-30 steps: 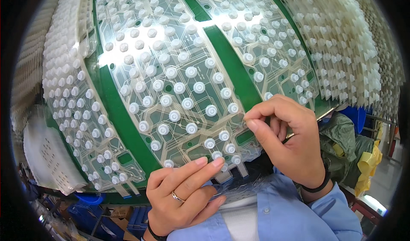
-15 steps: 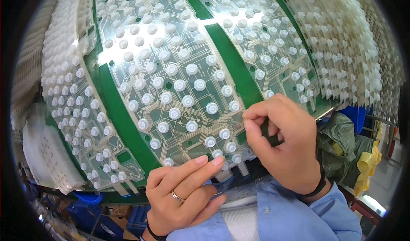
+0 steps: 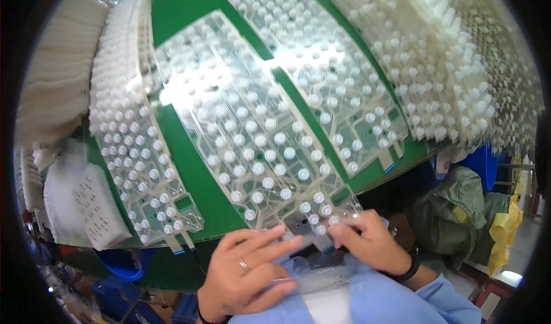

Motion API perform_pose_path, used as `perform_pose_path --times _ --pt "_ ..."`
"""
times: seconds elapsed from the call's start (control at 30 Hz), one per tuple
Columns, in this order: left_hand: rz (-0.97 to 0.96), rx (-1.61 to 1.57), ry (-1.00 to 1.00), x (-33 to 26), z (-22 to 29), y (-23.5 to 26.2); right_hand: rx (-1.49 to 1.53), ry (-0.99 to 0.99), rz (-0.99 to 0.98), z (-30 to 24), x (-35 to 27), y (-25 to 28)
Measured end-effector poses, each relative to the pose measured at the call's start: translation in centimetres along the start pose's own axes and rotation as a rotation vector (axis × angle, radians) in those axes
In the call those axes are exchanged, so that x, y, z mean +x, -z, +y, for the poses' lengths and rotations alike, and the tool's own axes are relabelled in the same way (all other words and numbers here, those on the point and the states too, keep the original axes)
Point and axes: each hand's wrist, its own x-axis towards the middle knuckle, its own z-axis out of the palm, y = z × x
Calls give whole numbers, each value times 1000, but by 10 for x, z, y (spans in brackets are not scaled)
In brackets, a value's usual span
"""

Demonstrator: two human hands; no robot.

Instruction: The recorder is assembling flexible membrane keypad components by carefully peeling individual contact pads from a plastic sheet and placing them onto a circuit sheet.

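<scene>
The middle keyboard membrane sheet (image 3: 264,169), clear with printed traces and rows of white rubber domes, lies lengthwise with its near end at the table's front edge. My right hand (image 3: 372,242) pinches this sheet at its near right corner. My left hand (image 3: 249,275), with a ring on one finger, has its fingers stretched out, the tips by the sheet's near left corner. Similar domed sheets lie to either side: a left membrane sheet (image 3: 135,151) and a right membrane sheet (image 3: 336,88). Motion blurs the fingertips and the near corner somewhat.
Tall stacks of domed sheets (image 3: 447,65) stand on the right of the green table (image 3: 212,223); more stacked sheets (image 3: 63,83) are at far left. A white perforated stack (image 3: 92,203) sits front left. Below are blue bins (image 3: 123,266) and a dark green bag (image 3: 459,209).
The middle sheet has come nearer to my body, and its far end now shows. My right hand has moved down to its near corner. The whole view has shifted; my left hand stays outstretched.
</scene>
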Motion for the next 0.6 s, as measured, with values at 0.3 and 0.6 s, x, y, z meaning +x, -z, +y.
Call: perform_pose_path --times 0.3,0.6 --pt "359 30 -15 -24 12 2 265 645 341 -48 14 34" --pt "479 88 273 -51 -17 41 77 383 615 -10 47 80"
